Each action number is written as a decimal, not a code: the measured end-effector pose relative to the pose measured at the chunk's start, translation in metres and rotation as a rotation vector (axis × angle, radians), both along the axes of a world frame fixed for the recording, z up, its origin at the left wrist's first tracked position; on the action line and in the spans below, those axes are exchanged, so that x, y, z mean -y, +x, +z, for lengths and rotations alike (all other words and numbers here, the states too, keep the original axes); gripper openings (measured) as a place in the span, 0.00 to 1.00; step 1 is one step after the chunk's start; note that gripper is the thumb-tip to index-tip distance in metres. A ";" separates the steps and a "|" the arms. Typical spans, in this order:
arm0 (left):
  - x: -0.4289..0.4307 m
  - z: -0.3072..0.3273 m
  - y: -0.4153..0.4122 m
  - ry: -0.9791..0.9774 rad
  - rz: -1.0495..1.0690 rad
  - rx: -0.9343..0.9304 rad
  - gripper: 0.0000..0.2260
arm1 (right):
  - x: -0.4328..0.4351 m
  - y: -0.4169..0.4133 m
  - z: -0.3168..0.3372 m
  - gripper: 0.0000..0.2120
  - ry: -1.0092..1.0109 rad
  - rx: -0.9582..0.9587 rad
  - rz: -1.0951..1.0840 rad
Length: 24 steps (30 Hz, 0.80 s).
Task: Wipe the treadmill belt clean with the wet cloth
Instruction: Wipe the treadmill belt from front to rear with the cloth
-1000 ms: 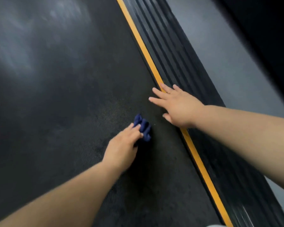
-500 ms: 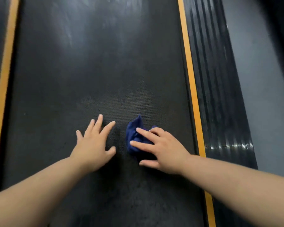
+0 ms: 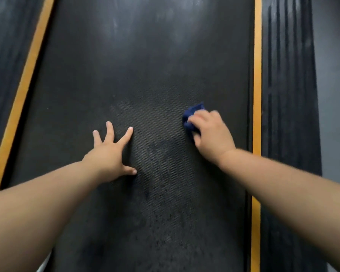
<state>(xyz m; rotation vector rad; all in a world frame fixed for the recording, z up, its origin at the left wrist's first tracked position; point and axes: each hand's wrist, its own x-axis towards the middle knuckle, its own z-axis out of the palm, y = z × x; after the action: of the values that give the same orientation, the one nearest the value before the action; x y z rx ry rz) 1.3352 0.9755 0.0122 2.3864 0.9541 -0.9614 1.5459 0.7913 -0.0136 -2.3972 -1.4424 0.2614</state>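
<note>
The black textured treadmill belt fills the middle of the view, with damp dark patches near its centre. A crumpled dark blue cloth lies on the belt's right side. My right hand covers most of it, fingers curled round the cloth and pressing it onto the belt. My left hand rests flat on the belt left of centre, fingers spread, holding nothing.
Orange stripes run along both belt edges, the left orange stripe and the right orange stripe. A ribbed black side rail lies right of the belt, with grey floor beyond. Another dark rail lies at the left.
The cloth passed from my left hand to my right hand, which has carried it rightward toward the orange stripe. My left hand now lies flat on the belt.
</note>
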 end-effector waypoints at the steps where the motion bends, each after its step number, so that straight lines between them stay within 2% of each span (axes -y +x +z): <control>1: -0.001 0.001 -0.001 -0.001 -0.011 -0.004 0.55 | 0.014 -0.019 -0.002 0.10 0.008 -0.028 0.075; 4: -0.004 0.003 -0.001 -0.001 -0.047 -0.026 0.55 | 0.050 -0.064 -0.001 0.10 0.010 -0.098 0.285; 7: -0.004 0.002 -0.001 0.008 -0.054 -0.015 0.55 | 0.046 -0.057 -0.003 0.12 0.014 -0.080 0.358; 9: -0.003 0.001 -0.002 0.014 -0.049 -0.005 0.55 | 0.018 -0.026 -0.006 0.13 0.052 -0.037 0.168; 12: -0.004 0.002 -0.006 0.053 -0.055 0.029 0.54 | -0.035 0.022 -0.004 0.14 0.029 -0.005 -0.270; 13: -0.008 0.003 -0.009 0.055 -0.062 0.055 0.53 | -0.045 0.023 -0.002 0.14 0.002 -0.015 -0.313; 15: -0.018 0.004 -0.019 0.044 -0.073 0.090 0.51 | -0.041 0.009 0.000 0.12 0.005 -0.023 -0.204; 19: -0.019 0.005 -0.028 0.044 -0.085 0.045 0.49 | 0.029 -0.072 0.004 0.12 -0.036 -0.140 0.342; 21: -0.017 0.001 -0.023 0.028 -0.119 0.013 0.50 | 0.036 -0.065 0.001 0.11 -0.036 -0.142 0.517; 22: -0.017 0.000 -0.022 0.024 -0.133 -0.005 0.52 | 0.022 -0.046 -0.003 0.10 -0.016 -0.108 0.517; 24: -0.020 0.001 -0.024 0.020 -0.152 -0.034 0.53 | -0.023 0.002 -0.007 0.09 0.065 -0.014 0.246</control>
<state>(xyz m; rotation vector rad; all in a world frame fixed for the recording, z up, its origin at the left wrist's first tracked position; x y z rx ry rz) 1.3116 0.9952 0.0132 2.4958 0.8061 -1.0552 1.5474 0.8148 -0.0205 -2.1622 -1.7125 0.2833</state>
